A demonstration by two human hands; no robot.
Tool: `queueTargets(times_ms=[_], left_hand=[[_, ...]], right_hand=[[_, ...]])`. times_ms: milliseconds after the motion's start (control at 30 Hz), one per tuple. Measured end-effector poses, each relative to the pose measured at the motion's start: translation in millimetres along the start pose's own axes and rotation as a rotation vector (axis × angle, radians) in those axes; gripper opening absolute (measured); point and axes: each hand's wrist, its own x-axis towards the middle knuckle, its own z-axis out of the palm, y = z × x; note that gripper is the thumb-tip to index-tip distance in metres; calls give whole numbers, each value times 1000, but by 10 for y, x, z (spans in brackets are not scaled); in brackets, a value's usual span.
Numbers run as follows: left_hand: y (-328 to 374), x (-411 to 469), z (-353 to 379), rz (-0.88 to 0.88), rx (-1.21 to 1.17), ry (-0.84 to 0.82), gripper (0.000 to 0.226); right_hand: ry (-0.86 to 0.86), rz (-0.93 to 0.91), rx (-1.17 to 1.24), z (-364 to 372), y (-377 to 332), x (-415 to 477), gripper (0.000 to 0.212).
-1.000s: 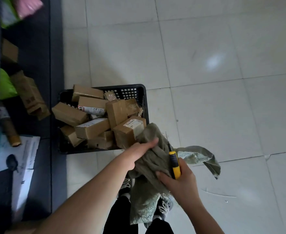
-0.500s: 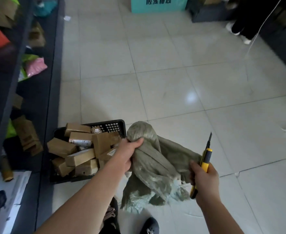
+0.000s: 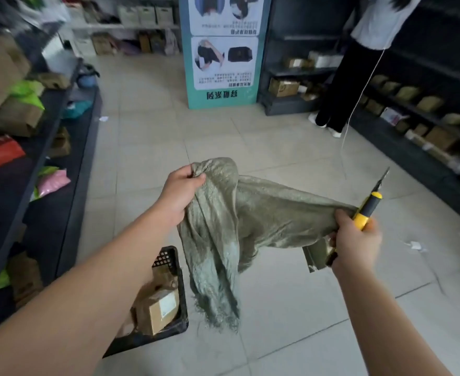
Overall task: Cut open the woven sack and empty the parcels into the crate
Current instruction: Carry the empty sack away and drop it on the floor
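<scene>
Olive-green woven sack (image 3: pixel 253 213); yellow-and-black knife (image 3: pixel 365 210); black lattice crate (image 3: pixel 169 257); brown parcels (image 3: pixel 158 310), seemingly white-labelled.

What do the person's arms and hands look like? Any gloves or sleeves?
No gloves and no sleeves in view. Both forearms are bare right down to the picture's edge. The left hand and right hand are bare too, with no watch, ring or bracelet that I can see.

Both forearms are bare to the frame edge; no sleeves, gloves or jewellery show.
</scene>
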Motion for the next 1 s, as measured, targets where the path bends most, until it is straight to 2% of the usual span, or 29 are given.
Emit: queueTargets(times_ms=[133,267,433,667,800,933,1000], left_hand=[[439,90,50,93,-38,150,27],[726,193,11,130,-43,276,30],[935,423,53,101,-43,201,36],[930,1132,47,177,449,324,30],[1105,1608,74,154,534,270,9],[1347,2062,96,-41,271,146,7],[1460,2256,115,-73,223,87,2]], right_hand=[[4,-53,108,-212,-393,113,19],[-11,-61,90,-237,-653,228,16],[-134,-28,43,-20,-878,393,25],[-407,0,-133,537,-1035,932,24],[-520,-24,-359,987,-1179,1303,28],[-480,-97,-504,1448,-1338,1650,28],[-417,-169,-531,1638,-1398,1840,27]])
